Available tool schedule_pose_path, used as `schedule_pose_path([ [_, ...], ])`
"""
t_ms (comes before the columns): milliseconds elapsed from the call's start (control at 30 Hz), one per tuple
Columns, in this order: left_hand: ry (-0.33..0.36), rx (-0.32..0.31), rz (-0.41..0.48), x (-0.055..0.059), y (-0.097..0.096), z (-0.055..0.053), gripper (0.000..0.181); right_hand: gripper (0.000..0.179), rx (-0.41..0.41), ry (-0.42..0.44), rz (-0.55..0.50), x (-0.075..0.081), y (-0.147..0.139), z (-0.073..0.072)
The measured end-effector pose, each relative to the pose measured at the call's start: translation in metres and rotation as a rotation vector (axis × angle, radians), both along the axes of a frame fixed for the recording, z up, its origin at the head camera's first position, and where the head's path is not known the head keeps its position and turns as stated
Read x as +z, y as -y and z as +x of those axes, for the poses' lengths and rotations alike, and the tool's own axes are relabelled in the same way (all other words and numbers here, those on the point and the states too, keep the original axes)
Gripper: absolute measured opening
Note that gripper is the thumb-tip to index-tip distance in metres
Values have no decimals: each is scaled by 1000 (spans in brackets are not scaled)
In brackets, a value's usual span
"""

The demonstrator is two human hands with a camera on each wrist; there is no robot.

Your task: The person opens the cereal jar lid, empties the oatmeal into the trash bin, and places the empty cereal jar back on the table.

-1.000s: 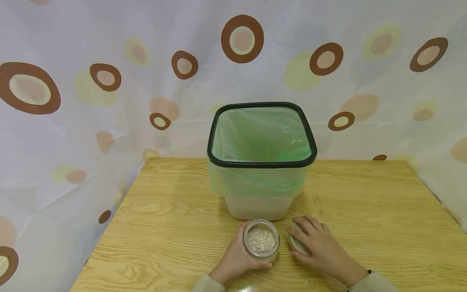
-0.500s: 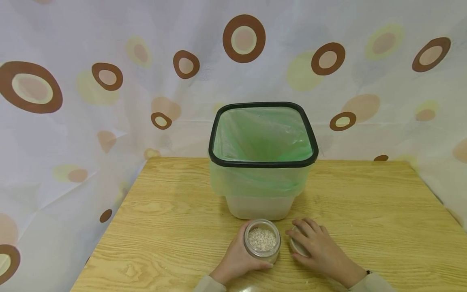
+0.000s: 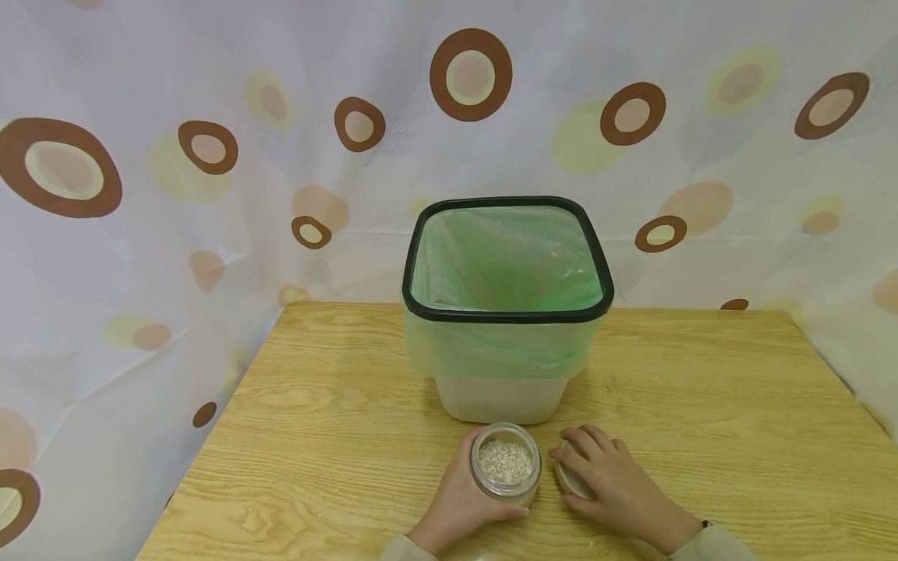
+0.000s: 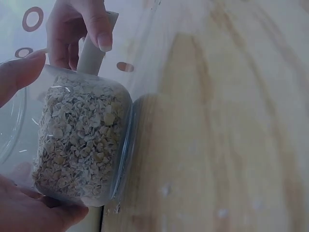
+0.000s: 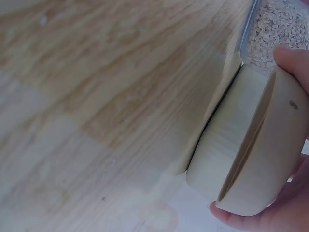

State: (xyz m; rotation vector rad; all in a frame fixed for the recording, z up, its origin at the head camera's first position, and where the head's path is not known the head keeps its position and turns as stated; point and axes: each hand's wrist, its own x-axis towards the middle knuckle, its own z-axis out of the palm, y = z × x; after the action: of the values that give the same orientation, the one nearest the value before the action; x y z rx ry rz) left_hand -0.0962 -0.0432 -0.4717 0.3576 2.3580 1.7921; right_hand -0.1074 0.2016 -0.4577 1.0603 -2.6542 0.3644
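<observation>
In the head view, my left hand (image 3: 456, 499) grips a clear jar (image 3: 515, 491) from its left side, thumb in front. The jar stands uncapped near the bin, and oat flakes (image 3: 505, 461) show through its mouth. The left wrist view shows the flakes (image 4: 82, 140) filling much of the clear body. Just right of the jar, my right hand (image 3: 617, 487) holds a round cream lid (image 3: 571, 479) by its edge, fingers spread over it. Seen from the right wrist, the lid (image 5: 275, 150) is tilted on edge, with thumb and fingertips at its rim.
A whitish bin (image 3: 505, 399) with a black rim and a green liner bag (image 3: 501, 249) stands directly behind the jar. The wooden table (image 3: 316, 436) extends to both sides. A patterned sheet (image 3: 393, 47) hangs behind and on the sides.
Very little differs. The head view has shifted slightly, and the right hand with the lid sits a touch nearer the person. Both hands keep their holds.
</observation>
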Motion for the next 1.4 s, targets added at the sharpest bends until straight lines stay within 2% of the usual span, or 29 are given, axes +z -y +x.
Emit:
schedule_pose_path([
  [500, 8, 14, 16, -2, -2, 0, 101, 48, 34, 219, 35, -5, -3, -3],
  [933, 6, 34, 10, -1, -4, 2, 101, 51, 53, 197, 71, -7, -2, -5],
  [1200, 7, 55, 21, -2, -5, 3, 99, 56, 66, 212, 67, -10, -4, -5],
  [1400, 19, 55, 38, 1, -4, 5, 97, 62, 81, 183, 69, -10, -6, -6],
])
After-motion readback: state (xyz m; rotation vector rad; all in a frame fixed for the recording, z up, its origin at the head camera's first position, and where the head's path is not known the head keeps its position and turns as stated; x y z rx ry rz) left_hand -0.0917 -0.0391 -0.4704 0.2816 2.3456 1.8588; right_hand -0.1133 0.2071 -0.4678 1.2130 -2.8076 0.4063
